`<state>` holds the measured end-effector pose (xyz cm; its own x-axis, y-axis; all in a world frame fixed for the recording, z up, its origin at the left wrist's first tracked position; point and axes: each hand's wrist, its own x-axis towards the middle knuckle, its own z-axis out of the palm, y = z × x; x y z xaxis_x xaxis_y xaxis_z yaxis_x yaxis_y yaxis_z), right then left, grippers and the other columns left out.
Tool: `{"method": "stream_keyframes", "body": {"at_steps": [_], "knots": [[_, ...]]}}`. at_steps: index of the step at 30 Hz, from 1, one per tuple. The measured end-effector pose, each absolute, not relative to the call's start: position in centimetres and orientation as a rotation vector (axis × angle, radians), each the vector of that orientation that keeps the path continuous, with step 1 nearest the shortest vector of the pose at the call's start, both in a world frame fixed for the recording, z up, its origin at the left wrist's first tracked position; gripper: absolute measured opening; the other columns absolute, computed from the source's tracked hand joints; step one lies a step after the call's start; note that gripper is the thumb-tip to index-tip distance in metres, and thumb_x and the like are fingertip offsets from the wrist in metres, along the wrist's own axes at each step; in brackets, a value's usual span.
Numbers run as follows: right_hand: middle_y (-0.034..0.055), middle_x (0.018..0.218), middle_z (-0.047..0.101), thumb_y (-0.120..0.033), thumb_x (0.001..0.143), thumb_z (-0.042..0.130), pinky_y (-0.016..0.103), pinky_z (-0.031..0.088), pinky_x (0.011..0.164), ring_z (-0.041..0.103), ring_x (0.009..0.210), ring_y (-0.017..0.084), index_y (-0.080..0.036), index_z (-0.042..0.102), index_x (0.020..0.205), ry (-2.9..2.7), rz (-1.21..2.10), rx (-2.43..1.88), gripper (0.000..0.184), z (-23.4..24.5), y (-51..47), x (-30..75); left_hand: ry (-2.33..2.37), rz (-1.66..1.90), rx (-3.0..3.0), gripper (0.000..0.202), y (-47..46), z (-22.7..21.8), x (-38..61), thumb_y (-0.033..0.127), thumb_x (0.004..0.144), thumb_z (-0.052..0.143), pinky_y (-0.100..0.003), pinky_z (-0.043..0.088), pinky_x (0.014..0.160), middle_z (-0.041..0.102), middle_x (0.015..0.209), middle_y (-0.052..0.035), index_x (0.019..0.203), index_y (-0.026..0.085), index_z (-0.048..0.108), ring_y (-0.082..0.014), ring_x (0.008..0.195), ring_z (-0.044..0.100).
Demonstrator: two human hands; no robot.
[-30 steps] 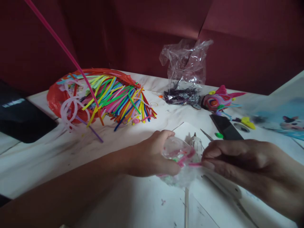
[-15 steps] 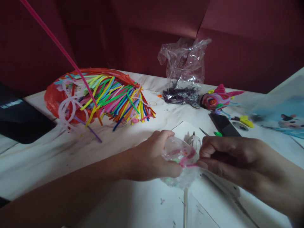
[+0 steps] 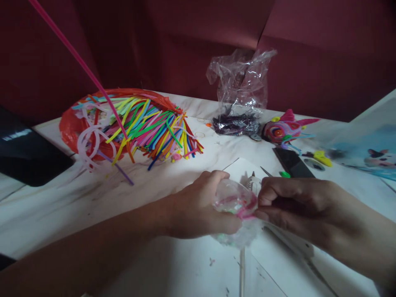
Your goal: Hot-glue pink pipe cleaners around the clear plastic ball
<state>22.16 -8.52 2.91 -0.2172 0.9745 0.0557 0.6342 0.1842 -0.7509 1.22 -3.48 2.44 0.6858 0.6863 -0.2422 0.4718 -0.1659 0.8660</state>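
From the head camera, the left hand (image 3: 201, 206) cups a clear ball (image 3: 232, 200) low over the white table (image 3: 77, 202), fingers curled tight around its near side. The right hand (image 3: 293, 202) meets it from the other side, thumb and forefinger pinched together on a pink strand (image 3: 247, 213) at the ball's edge. A thin stick (image 3: 242, 268) runs down from under the ball. Well behind lie a heap of coloured strips (image 3: 148, 128), a clear plastic bag (image 3: 238, 82) and a black phone (image 3: 292, 163).
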Motion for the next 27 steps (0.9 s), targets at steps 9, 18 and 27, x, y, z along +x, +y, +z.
{"method": "stream_keyframes", "body": {"at_steps": [9,18,27], "knots": [[0.0024,0.059,0.051,-0.051,0.079,0.067,0.018,0.044,0.048,0.052,0.056,0.015,-0.014,0.062,0.076,-1.968,0.804,-1.507,0.037,2.7,-8.4,22.3,0.900,0.263,1.828,0.084,-3.6,2.4,1.3,0.042,0.068,0.067,-0.046,0.043,0.088,0.052,0.124,-0.0157,0.138,0.016,0.027,-0.0317,0.107,0.053],[0.0039,0.064,0.057,-0.041,0.085,0.050,0.021,0.044,0.046,0.055,0.056,0.017,-0.017,0.060,0.076,-2.137,0.880,-1.420,0.028,3.4,-8.2,21.9,0.919,0.222,1.838,0.087,-3.7,3.0,1.3,0.043,0.068,0.068,-0.047,0.038,0.097,0.036,0.140,-0.0175,0.139,0.015,0.025,-0.0333,0.122,0.041],[0.0027,0.063,0.056,-0.039,0.086,0.049,0.021,0.043,0.045,0.054,0.053,0.017,-0.018,0.060,0.074,-2.156,0.792,-1.440,0.026,3.2,-8.5,21.8,0.914,0.231,1.833,0.084,-3.7,2.8,1.2,0.043,0.069,0.066,-0.045,0.044,0.088,0.040,0.137,-0.0178,0.138,0.016,0.026,-0.0346,0.116,0.046]]}}
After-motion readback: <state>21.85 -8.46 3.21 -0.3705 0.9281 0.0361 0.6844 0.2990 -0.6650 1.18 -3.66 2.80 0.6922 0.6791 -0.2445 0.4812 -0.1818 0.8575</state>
